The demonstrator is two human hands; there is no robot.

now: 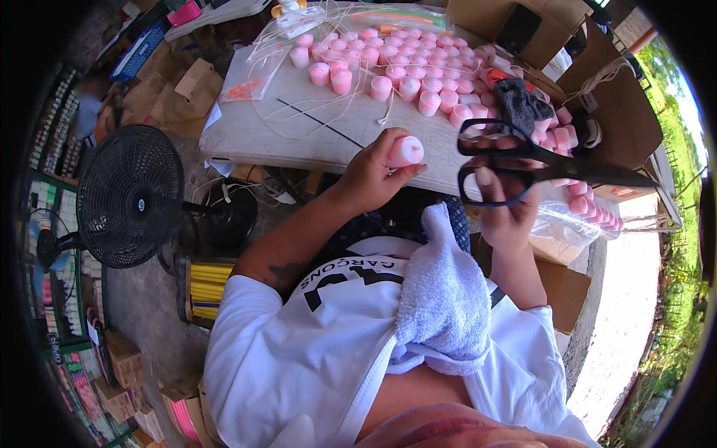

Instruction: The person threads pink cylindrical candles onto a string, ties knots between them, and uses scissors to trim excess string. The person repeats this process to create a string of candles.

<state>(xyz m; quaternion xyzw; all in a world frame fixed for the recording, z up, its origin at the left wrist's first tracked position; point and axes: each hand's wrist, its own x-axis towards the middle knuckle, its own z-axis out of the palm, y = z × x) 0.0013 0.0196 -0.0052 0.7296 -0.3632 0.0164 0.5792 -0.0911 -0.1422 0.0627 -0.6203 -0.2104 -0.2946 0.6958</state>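
Observation:
My left hand [371,175] is closed round a small pink and white candle [405,151] above the table's near edge, one end of it turned up. Raised at the right, my right hand [509,213] grips black-handled scissors [590,169] by their finger loops, the blades pointing right. The scissors are apart from the candle. Many more pink candles [408,88] stand in rows across the table [343,153], and others lie on their sides at the right. White string [299,134] trails over the tabletop beside a thin black rod [321,123].
A dark grey cloth [520,104] lies among the candles, near an open cardboard box [609,104]. To the left stands a black fan [131,196]. Yellow sticks [211,291] fill a crate below it. A white towel [444,306] hangs over my chest. Another person [89,112] is far left.

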